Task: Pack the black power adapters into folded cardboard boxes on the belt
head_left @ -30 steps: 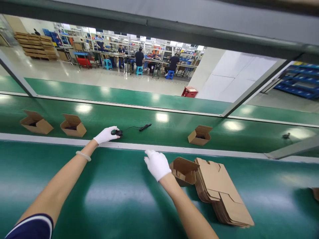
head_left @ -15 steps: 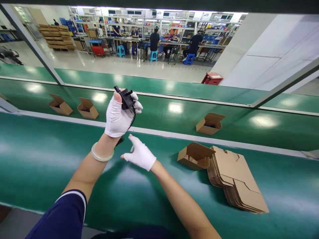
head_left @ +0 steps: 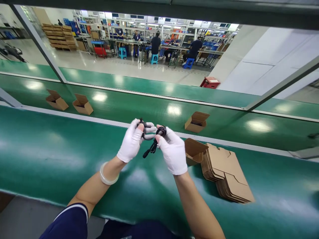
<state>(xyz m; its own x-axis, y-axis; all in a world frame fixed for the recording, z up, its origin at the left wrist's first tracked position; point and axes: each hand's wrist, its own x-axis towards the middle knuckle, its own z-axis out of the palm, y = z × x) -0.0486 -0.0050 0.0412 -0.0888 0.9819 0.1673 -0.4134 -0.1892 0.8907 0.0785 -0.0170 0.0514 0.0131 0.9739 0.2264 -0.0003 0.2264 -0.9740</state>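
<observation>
My left hand (head_left: 131, 141), in a white glove, is closed on a small black water pump (head_left: 147, 126) with stub nozzles; fingers hide most of its body. A black cable (head_left: 153, 147) runs from it to my right hand (head_left: 173, 151), also gloved in white. There the cable is bundled in a loop, pinched between thumb and fingers, with its plug end hanging down to the left. Both hands are close together above the green work surface (head_left: 139, 186). Just right of my right hand stands an open cardboard box (head_left: 193, 154), partly hidden by that hand.
A stack of flat cartons (head_left: 228, 169) lies beside the open box. On the green belt (head_left: 139, 108) beyond the pale rail, open boxes (head_left: 196, 122) with dark contents stand at right and left (head_left: 83, 105). Metal posts (head_left: 37, 43) frame the bench. People sit and stand farther back.
My left hand has come down and right with the pump, tilting it. My right hand, empty before, has moved right and up and now grips the bundled cable. The view has shifted slightly.
</observation>
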